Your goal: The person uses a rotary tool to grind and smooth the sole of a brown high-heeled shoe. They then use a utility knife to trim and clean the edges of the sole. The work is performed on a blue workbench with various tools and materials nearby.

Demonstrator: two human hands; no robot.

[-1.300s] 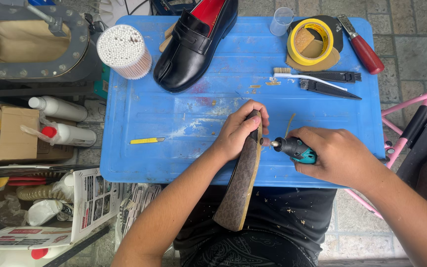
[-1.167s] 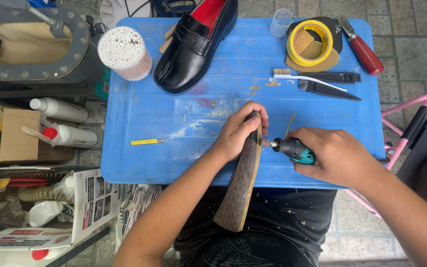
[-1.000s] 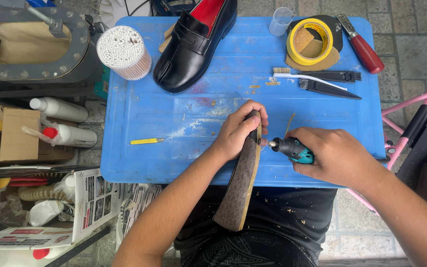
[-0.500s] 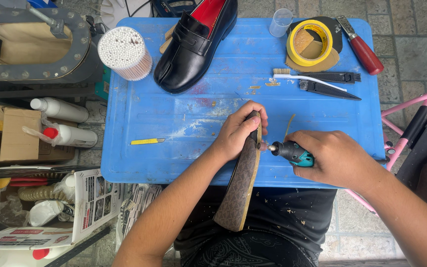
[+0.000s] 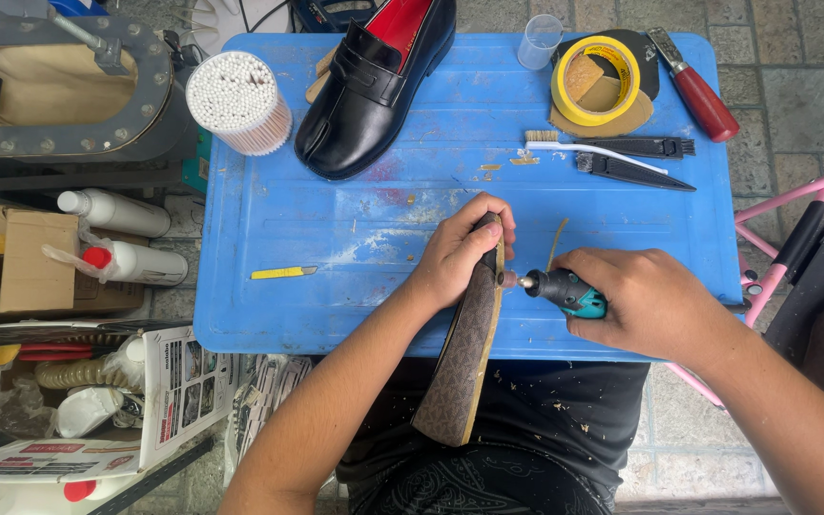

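**Now grinding the sole's edge**

Nearest the person, a brown shoe sole stands on edge, its lower end over the lap and its upper end at the near edge of the blue table. The left hand is closed around that upper end. The right hand is wrapped tight around a small teal rotary tool, whose tip touches the sole's right edge. Trimming that edge looks to be the step in hand; working further along probably calls for a steady hold and light pressure. Farther off lie a yellow blade, brushes, a tape roll and a black loafer.
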